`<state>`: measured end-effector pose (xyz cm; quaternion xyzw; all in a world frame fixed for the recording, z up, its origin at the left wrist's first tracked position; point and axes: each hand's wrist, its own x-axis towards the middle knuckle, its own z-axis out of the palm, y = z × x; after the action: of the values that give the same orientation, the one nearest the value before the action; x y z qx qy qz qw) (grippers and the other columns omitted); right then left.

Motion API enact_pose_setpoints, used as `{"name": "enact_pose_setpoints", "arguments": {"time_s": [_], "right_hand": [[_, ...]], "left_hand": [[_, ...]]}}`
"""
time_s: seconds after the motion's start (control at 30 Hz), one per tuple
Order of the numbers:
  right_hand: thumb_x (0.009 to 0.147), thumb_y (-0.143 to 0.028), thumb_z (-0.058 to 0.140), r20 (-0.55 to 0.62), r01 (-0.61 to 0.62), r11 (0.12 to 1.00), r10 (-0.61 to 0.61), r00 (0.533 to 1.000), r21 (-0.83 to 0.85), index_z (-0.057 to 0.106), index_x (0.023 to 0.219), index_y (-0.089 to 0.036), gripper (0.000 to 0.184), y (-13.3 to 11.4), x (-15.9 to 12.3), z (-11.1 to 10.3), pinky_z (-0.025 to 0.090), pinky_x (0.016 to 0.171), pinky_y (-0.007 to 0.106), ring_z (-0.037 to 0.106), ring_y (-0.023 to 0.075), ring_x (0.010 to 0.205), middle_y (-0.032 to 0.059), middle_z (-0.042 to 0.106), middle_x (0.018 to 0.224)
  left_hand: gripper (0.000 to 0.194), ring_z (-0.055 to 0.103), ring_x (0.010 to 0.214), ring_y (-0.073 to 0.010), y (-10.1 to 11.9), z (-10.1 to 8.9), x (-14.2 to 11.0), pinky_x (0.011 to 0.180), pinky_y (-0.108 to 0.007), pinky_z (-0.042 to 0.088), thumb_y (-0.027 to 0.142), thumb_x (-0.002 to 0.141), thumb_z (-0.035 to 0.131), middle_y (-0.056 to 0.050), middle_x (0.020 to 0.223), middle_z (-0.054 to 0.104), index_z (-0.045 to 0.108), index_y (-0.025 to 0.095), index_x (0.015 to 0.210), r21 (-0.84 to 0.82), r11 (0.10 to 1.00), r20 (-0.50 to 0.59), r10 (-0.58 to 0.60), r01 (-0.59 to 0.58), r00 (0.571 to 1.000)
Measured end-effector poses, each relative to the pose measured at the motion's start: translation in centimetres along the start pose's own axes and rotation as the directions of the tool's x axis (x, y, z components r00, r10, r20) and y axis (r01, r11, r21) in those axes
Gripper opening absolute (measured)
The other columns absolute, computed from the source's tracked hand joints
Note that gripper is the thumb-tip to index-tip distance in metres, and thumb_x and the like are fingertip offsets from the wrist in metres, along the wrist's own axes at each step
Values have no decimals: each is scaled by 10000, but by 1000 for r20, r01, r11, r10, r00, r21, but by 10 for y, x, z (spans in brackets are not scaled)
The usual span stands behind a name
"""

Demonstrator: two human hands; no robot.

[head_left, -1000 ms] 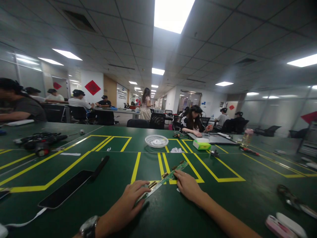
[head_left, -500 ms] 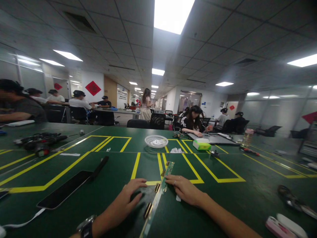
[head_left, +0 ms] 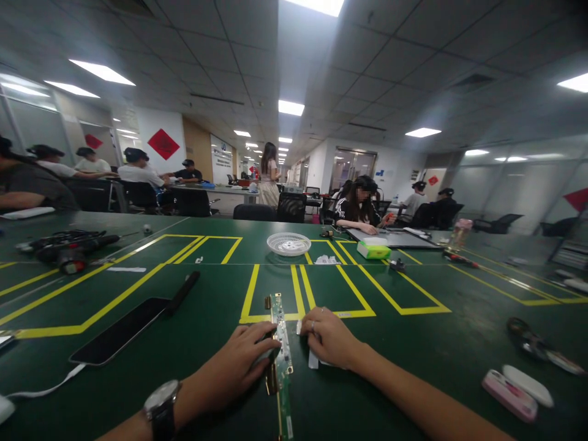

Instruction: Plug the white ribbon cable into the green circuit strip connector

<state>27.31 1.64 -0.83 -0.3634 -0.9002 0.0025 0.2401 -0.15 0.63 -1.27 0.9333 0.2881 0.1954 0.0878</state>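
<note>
A long, narrow green circuit board [head_left: 285, 349] lies on the green table, its far end pointing away from me. Gold-brown flex tabs stick out along its left edge. My left hand [head_left: 239, 361], with a watch on the wrist, has its thumb and fingertips on that left edge; its lower fingers are hidden. To the right of the board and apart from it, my right hand [head_left: 333, 340] is closed, fingers curled down at a small white piece [head_left: 298, 327] that looks like paper. Another white slip [head_left: 313, 360] shows under this hand.
A white plastic basket [head_left: 289, 245] stands ahead. Left lie a black phone-like device [head_left: 119, 331] on a white cable and a power tool [head_left: 68, 251]. A tissue pack [head_left: 374, 250] and a pink case [head_left: 509, 395] are right. A co-worker [head_left: 361, 211] sits across the table.
The board has turned straighter and shifted left. My left hand has come onto its edge. My right hand has left the board and curled its fingers at the white piece. The view has tilted down.
</note>
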Motion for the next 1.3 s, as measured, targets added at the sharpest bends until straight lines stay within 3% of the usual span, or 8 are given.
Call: {"name": "enact_pose_setpoints", "arguments": {"time_s": [0.4,0.87,1.13,1.3], "right_hand": [[793,-66,486,89,122,989,-129,988,85,666,968,-151,265,-5,1,-2,454,852,308,580,176,918,71,662,959],[827,-91,479,106,134,990,-138,985,49,651,986,-154,243,-16,4,-1,452,841,307,565,180,916,78,650,987],[832,-87,460,112,177,979,-188,976,101,656,1055,-155,305,-18,5,-7,452,907,321,584,181,985,86,660,1055],[830,-92,462,141,210,969,-228,963,131,649,1094,-159,330,-16,3,-8,446,950,310,597,170,1030,82,663,1093]], "left_hand": [[374,390,1335,-241,0,-1,1,1012,-420,371,154,947,475,-7,1475,414,537,315,1279,10,1000,19,20,-20,1000],[408,337,1373,-238,3,-8,3,1032,-439,336,165,953,455,-13,1494,391,504,326,1326,-35,999,75,13,-11,997],[414,279,1399,-250,-6,2,3,1039,-465,316,202,975,436,-10,1530,324,460,335,1366,-8,1000,120,18,-17,993],[441,263,1407,-253,-2,-2,4,1068,-476,293,207,972,446,-11,1524,336,426,336,1393,-32,999,139,39,-35,989]]}}
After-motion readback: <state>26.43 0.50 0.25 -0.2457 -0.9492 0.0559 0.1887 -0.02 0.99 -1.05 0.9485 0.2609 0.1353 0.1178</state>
